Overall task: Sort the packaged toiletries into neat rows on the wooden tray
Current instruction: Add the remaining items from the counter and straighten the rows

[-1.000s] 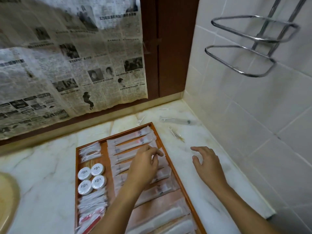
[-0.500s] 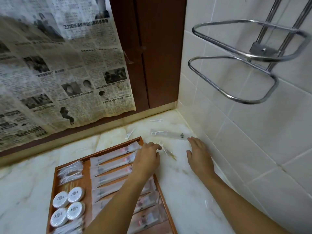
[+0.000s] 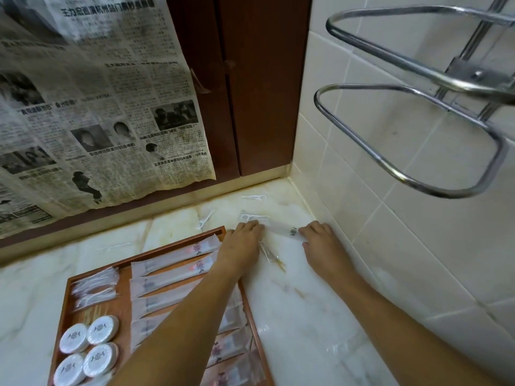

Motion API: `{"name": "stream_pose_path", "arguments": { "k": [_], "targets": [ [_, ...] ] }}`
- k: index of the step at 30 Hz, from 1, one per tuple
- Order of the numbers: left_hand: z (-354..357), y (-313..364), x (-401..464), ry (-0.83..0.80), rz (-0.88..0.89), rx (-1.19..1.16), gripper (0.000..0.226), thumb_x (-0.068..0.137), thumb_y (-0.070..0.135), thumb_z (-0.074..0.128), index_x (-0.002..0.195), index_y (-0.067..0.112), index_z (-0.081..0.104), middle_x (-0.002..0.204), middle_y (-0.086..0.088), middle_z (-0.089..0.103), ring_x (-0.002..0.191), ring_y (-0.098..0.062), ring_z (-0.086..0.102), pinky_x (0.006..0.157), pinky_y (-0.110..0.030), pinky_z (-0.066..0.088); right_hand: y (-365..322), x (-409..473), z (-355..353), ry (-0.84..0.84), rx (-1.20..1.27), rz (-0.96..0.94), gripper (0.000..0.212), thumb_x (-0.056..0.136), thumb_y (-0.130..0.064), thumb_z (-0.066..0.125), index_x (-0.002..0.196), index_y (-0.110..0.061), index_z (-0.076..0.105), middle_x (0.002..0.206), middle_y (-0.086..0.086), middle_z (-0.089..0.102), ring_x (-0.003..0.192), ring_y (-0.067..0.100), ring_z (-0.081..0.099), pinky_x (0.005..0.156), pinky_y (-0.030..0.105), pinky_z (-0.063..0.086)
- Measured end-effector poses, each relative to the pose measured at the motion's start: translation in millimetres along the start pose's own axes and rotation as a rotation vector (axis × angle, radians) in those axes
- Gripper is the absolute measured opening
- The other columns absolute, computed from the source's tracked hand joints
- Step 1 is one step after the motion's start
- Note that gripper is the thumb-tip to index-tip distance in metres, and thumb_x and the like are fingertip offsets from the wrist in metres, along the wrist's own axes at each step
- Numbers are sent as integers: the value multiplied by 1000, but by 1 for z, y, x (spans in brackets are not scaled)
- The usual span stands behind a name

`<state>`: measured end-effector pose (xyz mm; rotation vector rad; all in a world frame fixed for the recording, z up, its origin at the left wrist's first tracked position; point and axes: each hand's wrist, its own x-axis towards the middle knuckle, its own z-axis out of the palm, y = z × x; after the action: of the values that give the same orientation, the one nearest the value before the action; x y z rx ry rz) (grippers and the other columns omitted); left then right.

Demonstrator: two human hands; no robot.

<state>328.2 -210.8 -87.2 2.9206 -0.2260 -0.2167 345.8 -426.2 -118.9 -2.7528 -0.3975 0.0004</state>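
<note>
Fingers of both hands, left hand [image 3: 242,243] and right hand [image 3: 320,243], press flat on the clear sachet [image 3: 281,228], gripping nothing yet. Slippery film on marble could skid, knocking loose floss picks [image 3: 269,253] toward the wall

The wooden tray [image 3: 234,234] sits on the marble counter [image 3: 306,316], left of a clear packet [image 3: 281,228] lying near the tiled wall [image 3: 390,190]. Long sachets [image 3: 172,263] fill the tray's right side; round tins [image 3: 89,346] lie at its left, with small packets [image 3: 94,288] behind them.

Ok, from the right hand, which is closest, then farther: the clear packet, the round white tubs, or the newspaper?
1. Clear packet: at the right hand's fingertips, on the counter.
2. Round white tubs: lower left, in the wooden tray.
3. Newspaper: upper left, hanging on the back wall.
</note>
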Motion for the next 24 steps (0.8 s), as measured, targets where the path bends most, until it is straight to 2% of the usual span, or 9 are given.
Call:
{"name": "stream_pose_path", "arguments": {
  "k": [4, 8, 11, 15, 19, 22, 24],
  "targets": [
    [2, -4, 9, 35, -10, 22, 51, 94, 9, 42, 143, 23, 39, 154, 1, 35, 138, -23, 32, 106, -39, 32, 0, 1, 2, 48, -87, -62, 32, 85, -2, 59, 113, -14, 67, 103, 2, 61, 97, 25, 55, 86, 35, 48],
    [2, -8, 14, 66, -35, 85, 48, 95, 11, 44, 142, 20, 41, 149, -2, 39, 135, -25, 34, 105, -39, 34, 1, 0, 3, 99, -30, -33, 29, 78, 5, 63, 98, -15, 71, 90, -1, 62, 86, 24, 58, 71, 33, 49],
    [2, -12, 18, 80, -38, 120, 44, 96, 11, 43, 139, 19, 45, 145, -1, 44, 132, -25, 36, 103, -38, 35, 1, -1, 2, 132, 28, 16, 30, 75, 7, 63, 93, -16, 72, 86, -2, 64, 82, 23, 61, 65, 34, 51],
    [-1, -20, 18, 145, 2, 92, 34, 97, 14, 44, 126, 25, 58, 128, 4, 58, 120, -20, 44, 96, -33, 34, -2, -5, -7, 195, 146, 83, 24, 83, 3, 59, 93, -14, 73, 87, 1, 67, 82, 22, 62, 70, 33, 52],
    [-13, -25, 12, 215, 30, 41, 25, 97, 20, 46, 108, 26, 68, 102, 4, 69, 101, -19, 53, 80, -31, 33, -6, -11, -16, 216, 243, 109, 22, 89, -3, 55, 98, -14, 72, 93, -2, 67, 87, 18, 61, 78, 30, 51],
    [-26, -29, -1, 294, 10, -59, 19, 97, 24, 54, 103, 26, 72, 93, 6, 70, 92, -19, 58, 73, -31, 39, -13, -16, -27, 195, 436, 134, 19, 90, -6, 57, 99, -17, 70, 93, -9, 65, 87, 2, 58, 79, 18, 47],
    [-33, -35, -14, 275, -52, -202, 14, 96, 24, 58, 99, 25, 71, 84, 7, 68, 83, -15, 60, 67, -28, 41, -22, -21, -37, 132, 622, 188, 17, 88, -9, 64, 100, -20, 69, 95, -12, 65, 89, -4, 56, 77, 8, 42]
  ]
}}
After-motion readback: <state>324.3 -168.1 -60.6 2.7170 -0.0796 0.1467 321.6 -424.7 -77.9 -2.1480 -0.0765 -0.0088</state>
